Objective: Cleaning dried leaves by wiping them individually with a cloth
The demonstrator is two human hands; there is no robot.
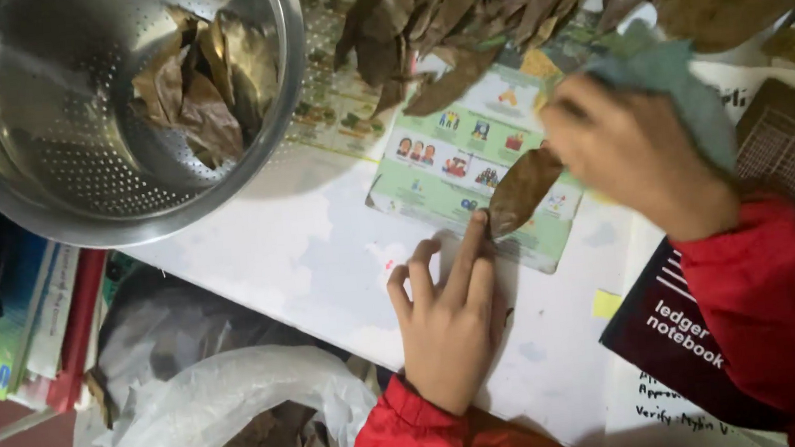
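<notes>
One leaf (521,191) beside left fingers (472,246)

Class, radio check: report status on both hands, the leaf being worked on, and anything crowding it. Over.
Left hand flat, forefinger pinning dry brown leaf on picture sheet. Right hand gripping grey-green cloth over leaf. Leaf pile close behind.

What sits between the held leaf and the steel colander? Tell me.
Nothing visible. The left hand pins the dry leaf on the picture sheet; bare white table runs up to the colander.
</notes>
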